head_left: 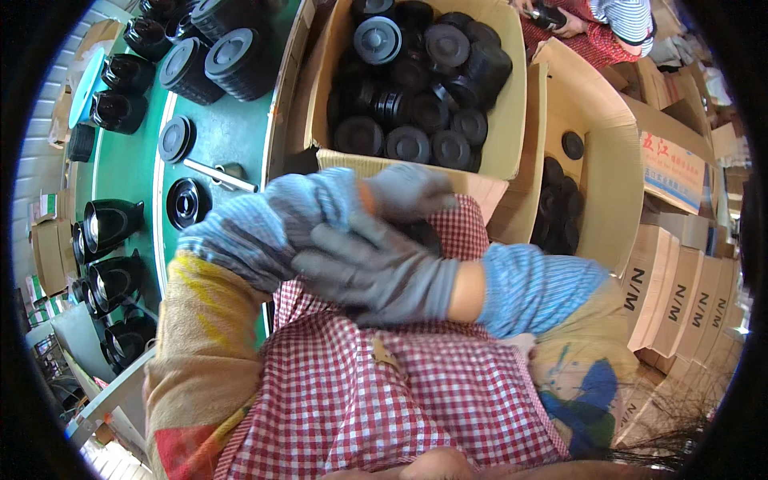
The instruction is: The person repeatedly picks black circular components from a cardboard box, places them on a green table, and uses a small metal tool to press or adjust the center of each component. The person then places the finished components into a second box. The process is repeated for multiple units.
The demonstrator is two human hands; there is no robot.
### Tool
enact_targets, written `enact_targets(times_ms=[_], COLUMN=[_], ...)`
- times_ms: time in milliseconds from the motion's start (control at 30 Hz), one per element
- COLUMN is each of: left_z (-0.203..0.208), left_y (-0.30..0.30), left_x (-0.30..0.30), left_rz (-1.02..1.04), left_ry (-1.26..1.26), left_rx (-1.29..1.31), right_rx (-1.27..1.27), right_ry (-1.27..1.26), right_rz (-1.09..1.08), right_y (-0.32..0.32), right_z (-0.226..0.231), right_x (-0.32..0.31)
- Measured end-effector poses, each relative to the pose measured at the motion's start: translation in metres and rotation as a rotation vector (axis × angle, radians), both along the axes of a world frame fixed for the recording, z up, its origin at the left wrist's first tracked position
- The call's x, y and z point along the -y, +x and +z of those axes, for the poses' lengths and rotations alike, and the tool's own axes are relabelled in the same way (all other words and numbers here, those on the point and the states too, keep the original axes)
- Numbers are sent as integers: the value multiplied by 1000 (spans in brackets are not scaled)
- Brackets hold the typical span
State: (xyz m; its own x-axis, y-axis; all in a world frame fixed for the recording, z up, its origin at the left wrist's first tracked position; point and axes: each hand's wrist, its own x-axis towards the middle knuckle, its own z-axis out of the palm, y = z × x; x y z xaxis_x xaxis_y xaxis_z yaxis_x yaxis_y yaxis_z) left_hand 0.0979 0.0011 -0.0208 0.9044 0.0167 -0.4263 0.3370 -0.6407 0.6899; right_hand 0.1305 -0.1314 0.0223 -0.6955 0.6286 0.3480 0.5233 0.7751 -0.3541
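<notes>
Grey-knit-gloved right hand: fingers extended, blurred, across blue-striped fabric left sleeve; pressure unclear. Grey-knit-gloved left hand just beyond; can't tell whether gripping. Round black plastic discs ahead, in open brown cardboard carton, presumably for easy reach.

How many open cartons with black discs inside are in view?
2. One carton is at the top centre, heaped with discs; the other stands just right of it, with fewer showing. More may be hidden in the clutter at right.
</notes>
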Motion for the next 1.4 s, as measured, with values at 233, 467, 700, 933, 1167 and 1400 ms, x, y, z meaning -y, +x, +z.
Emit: enact_targets(times_ms=[233,467,700,933,1167,1400], left_z=[-36,16,-25,0,-37,-55], left_y=[-65,-5,-44,-3,-58,-44], left_x=[2,-4,8,2,9,5], left_rz=[130,-61,-133,-126,-217,107], left_ry=[-678,-33,-84,-17,115,-285], left_rx=[400,-88,1227,-9,1260,209], right_rx=[-33,-5,-45,-123,-130,-35], right_ry=[-252,-71,-194,3,-284,-133], right_rz=[-80,-141,62,-99,76,-155], right_y=[105,18,82,17,82,19], right_z=[-61,-18,-44,-30,-56,-26], right_x=[7,7,-11,11,-1,23])
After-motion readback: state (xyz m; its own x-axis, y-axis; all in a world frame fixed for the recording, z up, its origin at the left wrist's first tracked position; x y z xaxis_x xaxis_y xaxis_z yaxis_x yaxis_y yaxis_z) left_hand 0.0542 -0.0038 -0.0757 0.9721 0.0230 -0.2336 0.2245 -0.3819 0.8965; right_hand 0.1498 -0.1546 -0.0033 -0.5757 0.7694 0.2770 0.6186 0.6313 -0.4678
